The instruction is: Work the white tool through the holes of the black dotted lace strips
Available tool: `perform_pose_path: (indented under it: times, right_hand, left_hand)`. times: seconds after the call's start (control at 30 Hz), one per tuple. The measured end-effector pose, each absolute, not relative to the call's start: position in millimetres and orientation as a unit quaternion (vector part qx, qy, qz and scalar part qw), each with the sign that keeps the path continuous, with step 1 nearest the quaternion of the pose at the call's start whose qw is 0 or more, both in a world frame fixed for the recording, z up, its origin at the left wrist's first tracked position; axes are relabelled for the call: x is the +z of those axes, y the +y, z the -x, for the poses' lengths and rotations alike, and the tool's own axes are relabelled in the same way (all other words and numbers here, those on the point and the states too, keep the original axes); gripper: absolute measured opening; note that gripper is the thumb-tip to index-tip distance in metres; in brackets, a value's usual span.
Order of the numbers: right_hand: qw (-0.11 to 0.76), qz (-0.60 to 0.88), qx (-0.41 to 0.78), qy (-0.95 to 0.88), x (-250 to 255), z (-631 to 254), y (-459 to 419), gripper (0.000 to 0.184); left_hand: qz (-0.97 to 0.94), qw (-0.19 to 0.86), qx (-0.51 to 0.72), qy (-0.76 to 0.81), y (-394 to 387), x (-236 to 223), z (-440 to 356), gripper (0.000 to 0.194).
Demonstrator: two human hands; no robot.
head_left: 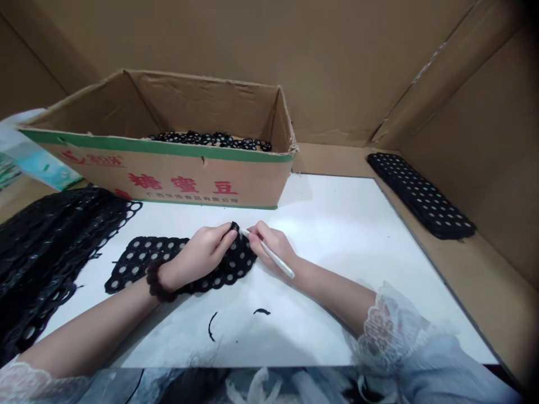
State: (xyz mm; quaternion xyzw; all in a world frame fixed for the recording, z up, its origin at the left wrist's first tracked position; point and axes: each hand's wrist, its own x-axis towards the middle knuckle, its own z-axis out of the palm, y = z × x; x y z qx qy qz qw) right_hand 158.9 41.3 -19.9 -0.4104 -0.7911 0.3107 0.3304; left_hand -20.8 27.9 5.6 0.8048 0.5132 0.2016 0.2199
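Note:
A black sheet dotted with pale round spots (135, 260) lies on the white board in front of me. My left hand (202, 252), with a dark fuzzy band at the wrist, pinches the sheet's far edge and lifts it slightly. In my right hand (272, 247) is a slim white pen-like tool (275, 259), its tip at the pinched edge beside my left fingertips. The exact kind of tool cannot be made out. Two thin black scraps (261, 311) lie on the board nearer to me.
An open cardboard box (202, 177) with small black ring-like pieces (210, 139) inside stands at the back. Black sheets with round holes (46, 247) are heaped at left. A stack of dotted black sheets (421, 193) lies right of the white board (337, 224). Cardboard walls enclose the area.

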Motion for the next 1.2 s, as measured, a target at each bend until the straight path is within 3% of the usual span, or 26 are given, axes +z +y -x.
perform_pose_path:
  times: [0.27,0.47,0.63,1.0,1.1,1.2]
  right_hand:
    - [0.314,0.443,0.208,-0.813,-19,-151,43,0.021]
    - [0.376,0.414,0.397,-0.728,-15,-164,48,0.027]
    - [0.413,0.385,0.517,-0.644,-23,-167,49,0.031]
    - [0.366,0.359,0.472,-0.718,-17,-169,49,0.024]
    - [0.339,0.355,0.444,-0.75,-17,-171,52,0.024]
    - [0.306,0.354,0.341,-0.815,-19,-170,56,0.024]
  left_hand:
    - [-0.819,0.14,0.161,0.533,20,-3,12,0.026]
    - [-0.765,0.291,0.227,0.528,35,2,18,0.034]
    - [-0.75,0.347,0.227,0.515,39,4,23,0.034]
    - [-0.776,0.385,0.165,0.471,44,11,29,0.034]
    - [-0.794,0.35,0.144,0.475,42,9,28,0.036]
    - [-0.812,0.251,0.136,0.509,35,3,22,0.035]
